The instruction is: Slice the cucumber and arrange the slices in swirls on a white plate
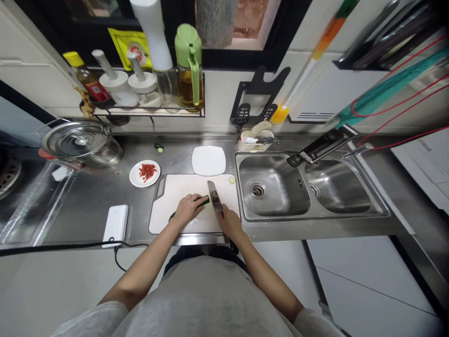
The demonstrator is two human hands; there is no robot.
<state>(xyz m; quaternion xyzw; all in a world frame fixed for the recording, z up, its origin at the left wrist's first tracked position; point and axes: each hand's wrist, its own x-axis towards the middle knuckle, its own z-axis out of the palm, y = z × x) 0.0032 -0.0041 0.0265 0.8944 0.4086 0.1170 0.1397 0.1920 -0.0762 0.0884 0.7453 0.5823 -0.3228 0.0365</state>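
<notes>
On the white cutting board (185,186), my left hand (188,208) presses down on a dark green cucumber (204,201), whose cut end faces right. My right hand (229,222) is closed round the handle of a knife (214,194); the blade points away from me, just right of the cucumber and apart from it. A pale green slice (232,180) lies at the board's top right corner. Behind the board is an empty white square plate (208,160). A round plate (135,175) with small red pieces stands to the left, and cucumber ends (160,149) lie behind it.
A double sink (277,187) with a black faucet (315,147) is at the right. A lidded steel pot (108,152) stands back left, near a rack of bottles (189,70). A white power bank (115,223) with a cable lies by the front edge.
</notes>
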